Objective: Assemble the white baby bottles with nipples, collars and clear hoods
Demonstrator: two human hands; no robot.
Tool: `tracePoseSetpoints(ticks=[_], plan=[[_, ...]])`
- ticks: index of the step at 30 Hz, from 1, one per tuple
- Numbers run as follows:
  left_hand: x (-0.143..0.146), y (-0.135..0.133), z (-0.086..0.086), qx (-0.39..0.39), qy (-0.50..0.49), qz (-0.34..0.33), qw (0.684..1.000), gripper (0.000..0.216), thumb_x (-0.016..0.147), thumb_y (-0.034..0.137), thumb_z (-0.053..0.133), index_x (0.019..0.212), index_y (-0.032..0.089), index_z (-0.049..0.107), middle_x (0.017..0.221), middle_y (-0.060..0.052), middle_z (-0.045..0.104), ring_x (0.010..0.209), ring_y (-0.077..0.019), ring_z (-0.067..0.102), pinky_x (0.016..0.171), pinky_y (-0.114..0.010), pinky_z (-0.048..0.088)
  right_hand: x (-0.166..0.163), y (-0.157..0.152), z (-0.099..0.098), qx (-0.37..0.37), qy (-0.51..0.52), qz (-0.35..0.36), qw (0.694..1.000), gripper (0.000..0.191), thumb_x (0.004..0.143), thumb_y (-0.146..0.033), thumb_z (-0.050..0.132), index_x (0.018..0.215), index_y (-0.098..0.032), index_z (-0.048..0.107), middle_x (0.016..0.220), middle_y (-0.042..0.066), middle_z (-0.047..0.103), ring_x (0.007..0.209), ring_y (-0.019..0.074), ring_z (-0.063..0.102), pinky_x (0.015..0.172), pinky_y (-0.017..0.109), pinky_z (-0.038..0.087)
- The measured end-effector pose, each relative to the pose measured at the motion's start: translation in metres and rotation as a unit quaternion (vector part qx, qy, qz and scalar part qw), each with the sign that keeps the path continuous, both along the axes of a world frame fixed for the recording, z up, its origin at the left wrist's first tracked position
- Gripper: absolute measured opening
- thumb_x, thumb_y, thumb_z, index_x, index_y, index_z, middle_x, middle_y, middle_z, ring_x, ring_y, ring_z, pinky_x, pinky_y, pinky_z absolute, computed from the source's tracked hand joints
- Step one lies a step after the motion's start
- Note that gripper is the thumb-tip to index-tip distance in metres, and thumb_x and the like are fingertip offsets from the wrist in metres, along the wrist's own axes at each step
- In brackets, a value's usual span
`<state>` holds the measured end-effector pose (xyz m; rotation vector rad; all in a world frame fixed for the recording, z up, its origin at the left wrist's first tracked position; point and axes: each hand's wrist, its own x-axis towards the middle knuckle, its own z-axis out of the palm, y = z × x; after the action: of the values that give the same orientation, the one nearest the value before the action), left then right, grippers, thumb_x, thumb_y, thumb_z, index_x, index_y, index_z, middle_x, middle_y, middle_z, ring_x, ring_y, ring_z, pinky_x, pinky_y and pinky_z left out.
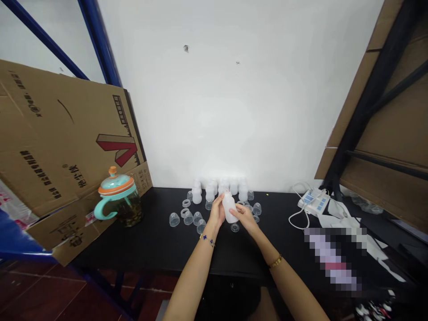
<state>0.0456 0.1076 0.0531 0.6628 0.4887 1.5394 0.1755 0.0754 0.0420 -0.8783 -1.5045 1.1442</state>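
Between my two hands is a white, translucent baby bottle (pixel 230 209), slightly tilted above the black table. My left hand (pixel 218 211) grips it from the left near its upper part. My right hand (pixel 245 215) has its fingers closed on the lower right side. Several similar bottles (pixel 196 195) stand in a group by the wall, partly behind my hands. Clear dome caps (pixel 174 219) and white collar rings (pixel 184 212) lie on both sides of my hands. One small ring-shaped piece (pixel 235 228) lies just below the held bottle.
A glass jug (pixel 129 207) with a turquoise handle and orange-trimmed lid stands at the left, before a large cardboard box (pixel 73 147). On the right of the black table (pixel 160 254) are a white power strip (pixel 314 201) with cables, crumpled paper (pixel 339 220) and a pixelated area.
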Motion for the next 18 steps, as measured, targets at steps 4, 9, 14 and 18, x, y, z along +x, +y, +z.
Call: tracePoseSetpoints(ticks=[4, 9, 14, 18], plan=[[-0.003, 0.002, 0.002, -0.026, -0.036, -0.010, 0.999, 0.042, 0.072, 0.044, 0.081, 0.098, 0.012, 0.074, 0.091, -0.011, 0.076, 0.085, -0.0235, 0.071, 0.079, -0.033, 0.055, 0.015, 0.006, 0.002, 0.045, -0.014, -0.147, 0.988, 0.057, 0.082, -0.068, 0.061, 0.105, -0.018, 0.076, 0.090, 0.010, 0.075, 0.064, 0.0208, 0.065, 0.050, 0.029, 0.048], [-0.007, 0.001, 0.003, -0.035, -0.088, -0.026, 0.995, 0.040, 0.080, 0.042, 0.074, 0.105, 0.010, 0.072, 0.090, -0.011, 0.075, 0.086, -0.0225, 0.072, 0.079, -0.031, 0.055, 0.046, 0.014, 0.009, 0.070, -0.067, -0.327, 0.940, 0.047, 0.082, -0.062, 0.061, 0.090, -0.018, 0.075, 0.080, 0.008, 0.076, 0.070, 0.0219, 0.066, 0.062, 0.030, 0.050], [-0.008, -0.001, 0.003, -0.028, -0.090, -0.053, 0.994, 0.043, 0.084, 0.044, 0.069, 0.110, 0.010, 0.071, 0.089, -0.010, 0.075, 0.076, -0.0196, 0.070, 0.071, -0.029, 0.055, 0.058, 0.019, 0.005, 0.067, -0.267, -0.304, 0.912, 0.034, 0.080, -0.055, 0.066, 0.090, -0.024, 0.076, 0.090, 0.004, 0.077, 0.080, 0.0243, 0.069, 0.072, 0.031, 0.049], [-0.009, -0.001, 0.004, -0.032, -0.100, -0.054, 0.993, 0.042, 0.086, 0.043, 0.067, 0.110, 0.010, 0.070, 0.089, -0.010, 0.075, 0.071, -0.0177, 0.069, 0.065, -0.026, 0.054, 0.058, 0.019, 0.000, 0.063, -0.363, -0.255, 0.894, 0.038, 0.073, -0.049, 0.076, 0.105, -0.029, 0.075, 0.106, 0.004, 0.076, 0.103, 0.0278, 0.068, 0.081, 0.032, 0.049]])
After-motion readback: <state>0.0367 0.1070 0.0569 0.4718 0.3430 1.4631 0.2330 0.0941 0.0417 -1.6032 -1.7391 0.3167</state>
